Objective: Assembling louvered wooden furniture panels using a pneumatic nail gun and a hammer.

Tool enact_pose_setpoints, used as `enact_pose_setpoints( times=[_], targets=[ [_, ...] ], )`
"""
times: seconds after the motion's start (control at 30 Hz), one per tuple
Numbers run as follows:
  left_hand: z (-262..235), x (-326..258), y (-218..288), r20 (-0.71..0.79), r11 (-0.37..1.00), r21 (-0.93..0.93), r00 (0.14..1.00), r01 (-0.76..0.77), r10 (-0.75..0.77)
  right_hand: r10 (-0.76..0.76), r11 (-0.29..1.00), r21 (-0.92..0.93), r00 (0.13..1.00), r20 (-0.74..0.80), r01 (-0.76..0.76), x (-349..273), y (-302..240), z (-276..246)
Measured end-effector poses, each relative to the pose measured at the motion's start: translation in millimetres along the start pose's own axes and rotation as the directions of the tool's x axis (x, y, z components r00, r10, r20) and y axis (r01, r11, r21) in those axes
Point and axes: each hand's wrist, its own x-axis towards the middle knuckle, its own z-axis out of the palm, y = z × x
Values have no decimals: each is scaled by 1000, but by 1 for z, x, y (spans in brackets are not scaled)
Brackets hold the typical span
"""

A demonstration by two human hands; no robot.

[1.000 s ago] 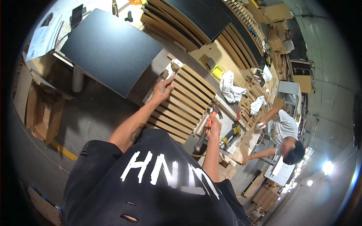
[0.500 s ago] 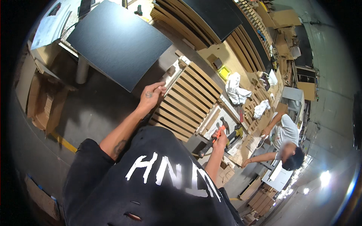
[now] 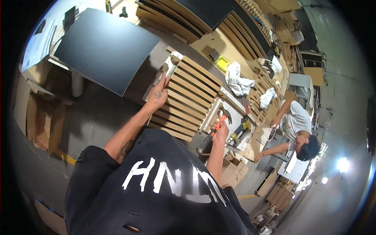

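A panel of parallel wooden slats (image 3: 187,100) lies in front of me, with dark gaps between the strips. At the panel's left edge is my left hand (image 3: 158,95), its fingers stretched forward beside the slat ends; whether it bears on the wood is hard to tell. My right hand (image 3: 221,132) is closed around a claw hammer (image 3: 225,117) with an orange and black handle, held to the right of the panel with its head pointing up and away. Under the panel's left side, part of a whitish support (image 3: 171,64) shows.
A large dark board (image 3: 107,51) lies at the far left. Beyond the panel are a yellow box (image 3: 223,63), white cloths (image 3: 238,80) and stacked boards (image 3: 168,19). A yellow-and-black tool (image 3: 241,130) lies right of the hammer. Another person (image 3: 299,121) works at the right-hand bench.
My left hand has turned, its fingers now reaching forward along the panel's edge. The hammer stays in my right hand. The surroundings have shifted left and slightly upward in view.
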Motion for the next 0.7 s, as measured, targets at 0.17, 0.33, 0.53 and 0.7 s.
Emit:
enact_pose_setpoints(
  times=[0.17, 0.33, 0.53, 0.7],
  targets=[
    [-2, -2, 11, -11, 988, 152, 1000, -19, 21, -31, 975, -218, 998, 59, 43, -9, -10, 21],
    [2, -2, 15, -1, 995, 102, 1000, 14, -14, -3, 986, -168, 997, 75, 15, -1, -11, 28],
    [-12, 2, -2, 66, 986, -166, 998, 35, -24, -19, 994, -107, 999, 50, 24, 5, -10, 30],
    [-30, -19, 19, 76, 848, -439, 953, 297, -294, 44, 998, 39, 999, 14, -45, 4, -10, 17]
  ],
)
